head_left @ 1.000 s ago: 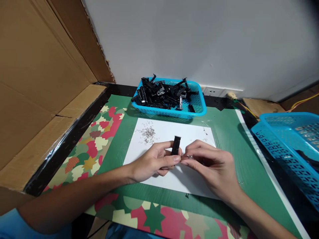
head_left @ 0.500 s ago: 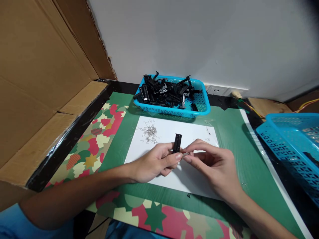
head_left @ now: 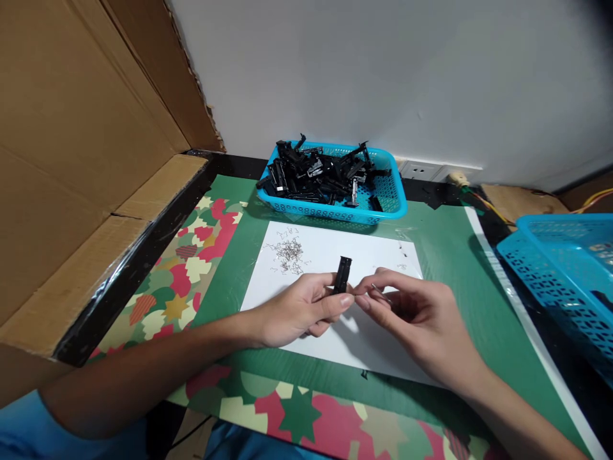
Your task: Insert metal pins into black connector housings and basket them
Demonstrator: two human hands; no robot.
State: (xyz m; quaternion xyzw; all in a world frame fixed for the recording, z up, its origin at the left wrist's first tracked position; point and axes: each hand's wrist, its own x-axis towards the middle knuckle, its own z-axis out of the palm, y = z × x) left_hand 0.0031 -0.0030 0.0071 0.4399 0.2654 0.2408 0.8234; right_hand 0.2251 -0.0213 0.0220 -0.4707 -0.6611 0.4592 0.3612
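Note:
Upright between the thumb and fingers of my left hand is a narrow black plastic part, its lower end hidden by the thumb. My right hand is closed in a pinch, thumb and index tips touching or nearly touching the part's right side. A thin metal piece shows between the right thumb and curled fingers; its exact kind cannot be made out. Whatever lies right at the pinched tips is too small to name. Beneath both hands is a white sheet, with a pile of tiny bent wire pieces at its upper left.
A blue basket heaped with black plastic parts stands at the back against the wall. Another blue basket is at the right. Cardboard borders the left side. Wall sockets with a plug sit behind. A small black bit lies by the sheet's front edge.
The metal piece has swung away from the black part, back into my right hand. My right fingertips are now pinched beside the part. My left hand keeps its hold.

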